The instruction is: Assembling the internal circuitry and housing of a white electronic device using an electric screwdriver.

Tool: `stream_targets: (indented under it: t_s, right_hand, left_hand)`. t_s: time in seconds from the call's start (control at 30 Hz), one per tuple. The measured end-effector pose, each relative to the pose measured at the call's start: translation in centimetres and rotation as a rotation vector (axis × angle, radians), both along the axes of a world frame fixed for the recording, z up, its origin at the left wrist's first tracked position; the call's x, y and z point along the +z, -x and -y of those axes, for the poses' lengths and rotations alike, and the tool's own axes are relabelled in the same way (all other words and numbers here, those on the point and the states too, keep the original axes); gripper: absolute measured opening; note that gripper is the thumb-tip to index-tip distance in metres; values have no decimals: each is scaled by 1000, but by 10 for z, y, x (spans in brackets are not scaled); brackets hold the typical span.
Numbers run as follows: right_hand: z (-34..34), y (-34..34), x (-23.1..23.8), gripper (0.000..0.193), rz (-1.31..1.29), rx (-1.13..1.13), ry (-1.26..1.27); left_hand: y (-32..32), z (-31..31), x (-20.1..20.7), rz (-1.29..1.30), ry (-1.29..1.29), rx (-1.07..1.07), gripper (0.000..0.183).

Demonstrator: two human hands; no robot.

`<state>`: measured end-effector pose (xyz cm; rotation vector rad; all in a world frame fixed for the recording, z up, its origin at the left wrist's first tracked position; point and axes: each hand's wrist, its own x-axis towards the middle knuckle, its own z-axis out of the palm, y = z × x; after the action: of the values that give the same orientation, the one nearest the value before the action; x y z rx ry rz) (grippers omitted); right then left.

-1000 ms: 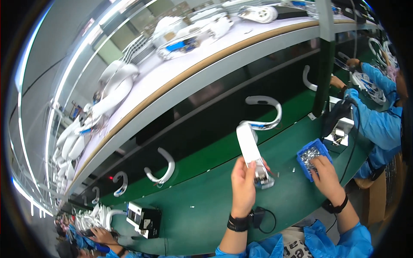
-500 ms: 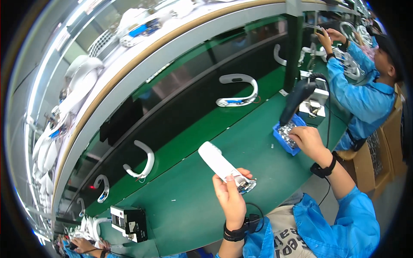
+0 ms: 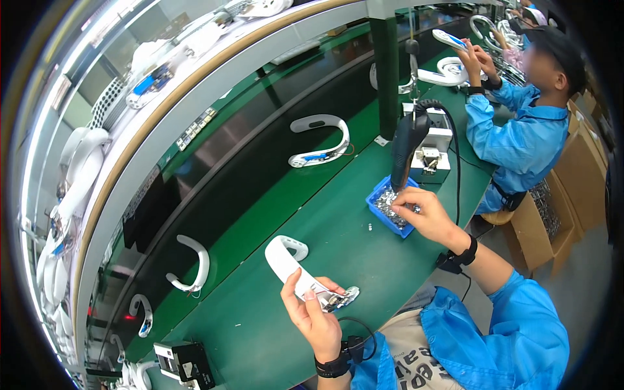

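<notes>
My left hand point(image 3: 315, 320) grips a white curved plastic housing point(image 3: 282, 261) by its near end, thumb on top. Circuit parts and wires point(image 3: 338, 300) show in the open section beside my fingertips, and the far end hooks round over the bench. On the right, my right hand point(image 3: 426, 213) reaches over a blue bin point(image 3: 394, 229) of small metal pieces, thumb and forefinger pinched together. Whatever is in the pinch is too small to make out. A black electric screwdriver point(image 3: 408, 149) hangs tip down just above the bin.
Behind the green bench point(image 3: 260, 338), a belt carries several curved white housings point(image 3: 333, 121). A metal fixture point(image 3: 434, 170) stands behind the bin. A black-and-silver box point(image 3: 190, 365) sits at lower left. A co-worker point(image 3: 513, 140) sits at right, near cardboard boxes point(image 3: 530, 244). A loaded shelf point(image 3: 214, 62) runs overhead.
The whole view has shifted, so the bench things appear further left. The housing in my left hand has turned, showing its hooked end. My right hand stays pinched at the bin.
</notes>
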<state>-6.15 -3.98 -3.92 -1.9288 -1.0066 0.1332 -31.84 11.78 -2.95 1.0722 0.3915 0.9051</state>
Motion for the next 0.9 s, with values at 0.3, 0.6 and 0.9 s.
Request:
stream_targets:
  t_s: [0.3,0.6,0.9]
  right_hand:
    - [-1,61,41,17,-972,127,-360]
    - [-48,116,51,4,-436,220,-360]
    - [-64,135,40,6,-312,115,-333]
  left_hand:
    - [-32,18,3,18,0,-162,33]
    - [-36,21,-5,35,65,-96,63]
    - [-37,24,7,-15,75,-94,58]
